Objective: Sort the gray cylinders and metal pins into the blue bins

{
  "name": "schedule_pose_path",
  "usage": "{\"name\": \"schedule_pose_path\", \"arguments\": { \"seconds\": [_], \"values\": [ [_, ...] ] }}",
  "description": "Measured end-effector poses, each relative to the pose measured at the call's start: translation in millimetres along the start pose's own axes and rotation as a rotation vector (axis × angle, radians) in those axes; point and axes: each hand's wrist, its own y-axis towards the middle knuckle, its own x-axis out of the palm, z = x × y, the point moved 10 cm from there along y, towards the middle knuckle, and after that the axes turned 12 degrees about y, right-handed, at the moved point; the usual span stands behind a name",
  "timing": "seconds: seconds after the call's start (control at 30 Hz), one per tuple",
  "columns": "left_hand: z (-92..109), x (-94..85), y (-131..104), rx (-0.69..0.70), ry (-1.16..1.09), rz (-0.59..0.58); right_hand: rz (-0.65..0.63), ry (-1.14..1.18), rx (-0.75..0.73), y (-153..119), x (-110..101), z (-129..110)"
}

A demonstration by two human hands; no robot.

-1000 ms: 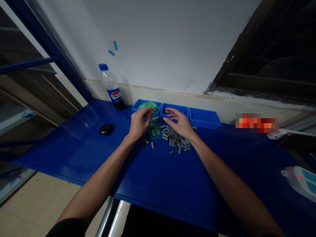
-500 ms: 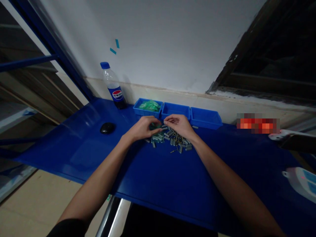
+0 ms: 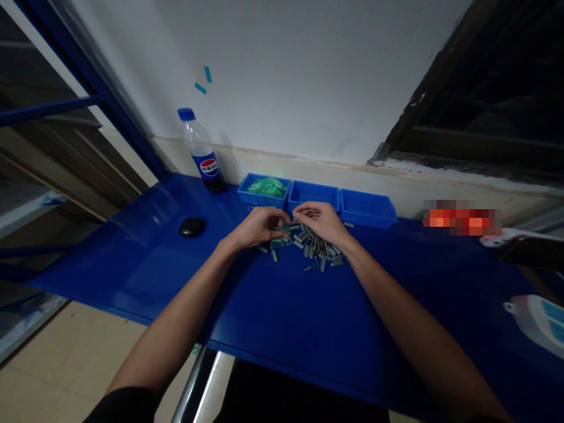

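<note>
My left hand [image 3: 258, 226] curls its thumb and fingers around a small, see-through green plastic bag [image 3: 281, 239], partly hidden by the fingers. Close beside it, my right hand [image 3: 320, 222] has its thumb and fingertips drawn together at the bag's upper right; whatever they pinch is too small to make out. Under and in front of the right hand lies a loose pile of small grey metal cylinders [image 3: 323, 262] mixed with thin pins. One stray cylinder [image 3: 275, 255] rests below the bag, and a single pin [image 3: 311, 268] lies at the pile's near edge.
Behind the hands, three joined blue bins line the wall; green packets [image 3: 269, 187] fill the left bin [image 3: 251, 198]. A cola bottle [image 3: 205, 158] and a black mouse [image 3: 192, 227] are at left. On the right are a phone [image 3: 524, 249] and a white device [image 3: 535, 323].
The bag has shifted slightly in my left hand, and its lower part now shows fewer cylinders. My right hand stays nearly in place, fingertips still close to the bag.
</note>
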Motion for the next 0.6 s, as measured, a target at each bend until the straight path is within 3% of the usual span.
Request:
{"name": "schedule_pose_path", "arguments": {
  "seconds": [0.2,0.33,0.43,0.53,0.6],
  "values": [
    [-17.4,-26.7,-3.8,-0.179,-0.27,0.329,-0.087,0.159,0.118,-4.3,16.1,2.3],
    [-19.7,-31.1,-3.9,-0.223,-0.349,0.397,-0.025,0.276,0.162,2.6,20.3,4.9],
    [-33.0,-41.3,-9.1,-0.287,-0.326,0.45,-0.037,0.217,0.167,20.0,22.3,3.6],
    [-51.6,-64.0,-24.0,-0.386,-0.117,0.553,0.028,0.047,0.037,51.0,13.0,-16.5],
    [-52.7,-67.8,-25.3,-0.367,0.119,0.479,0.113,-0.106,-0.166,72.5,8.0,-44.2]
  ]
}}
